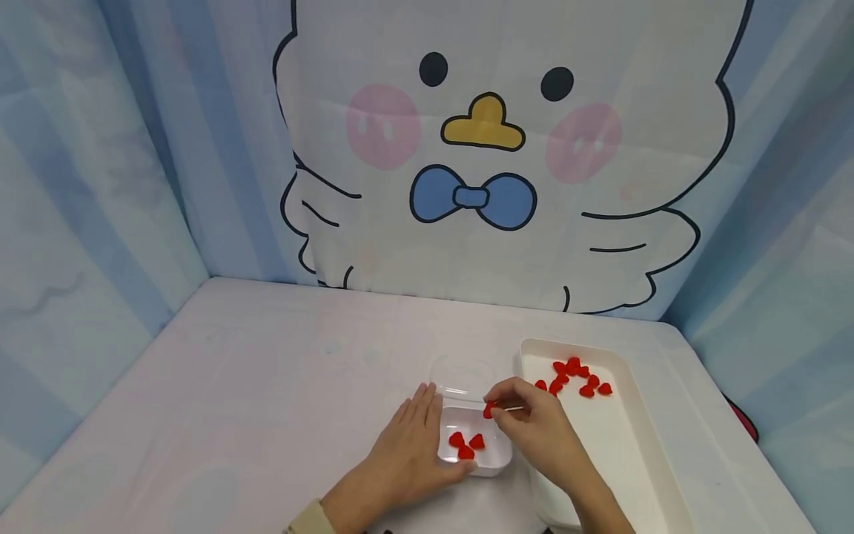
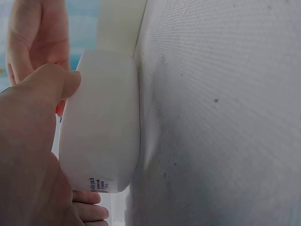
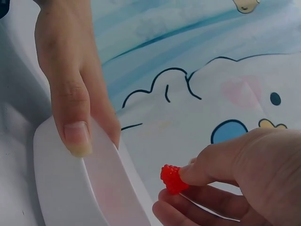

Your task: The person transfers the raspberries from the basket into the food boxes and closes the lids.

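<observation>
A small white box (image 1: 494,463) stands on the table with several red raspberries inside, three of them showing plainly (image 1: 465,452). My left hand (image 1: 410,449) rests against its left side, fingers straight; the thumb (image 3: 77,134) lies over the near rim. Between thumb and fingertips, my right hand (image 1: 543,430) pinches one raspberry (image 3: 173,179) above the box's right back corner. In the left wrist view the box's outer wall (image 2: 101,122) carries small dark print and hides most of the right hand's grip.
Behind the box, a clear lid (image 1: 460,374) stands raised. To the right lies a long cream tray (image 1: 620,445) with several raspberries (image 1: 574,365) toward its far end. A cloth (image 1: 267,371) covers the table, and a printed curtain (image 1: 480,252) hangs behind it.
</observation>
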A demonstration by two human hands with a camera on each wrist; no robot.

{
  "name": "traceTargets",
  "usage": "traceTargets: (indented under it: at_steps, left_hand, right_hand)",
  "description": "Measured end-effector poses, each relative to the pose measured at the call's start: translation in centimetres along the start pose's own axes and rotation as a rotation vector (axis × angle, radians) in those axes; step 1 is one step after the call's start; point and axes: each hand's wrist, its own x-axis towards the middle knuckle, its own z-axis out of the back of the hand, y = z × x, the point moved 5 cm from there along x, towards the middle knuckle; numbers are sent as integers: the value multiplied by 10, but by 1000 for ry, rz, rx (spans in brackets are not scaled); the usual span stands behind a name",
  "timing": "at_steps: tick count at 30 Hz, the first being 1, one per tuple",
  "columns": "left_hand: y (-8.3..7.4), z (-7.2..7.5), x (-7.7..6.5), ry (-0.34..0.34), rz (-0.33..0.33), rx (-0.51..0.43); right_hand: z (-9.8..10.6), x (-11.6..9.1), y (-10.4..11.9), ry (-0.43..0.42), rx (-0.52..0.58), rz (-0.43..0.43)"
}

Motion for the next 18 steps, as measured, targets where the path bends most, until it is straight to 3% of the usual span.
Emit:
traceTargets:
  at_steps: [18]
  left_hand:
    - [1,2,-2,-31,-29,11]
  right_hand:
    - [-24,5,-7,95,-43,24]
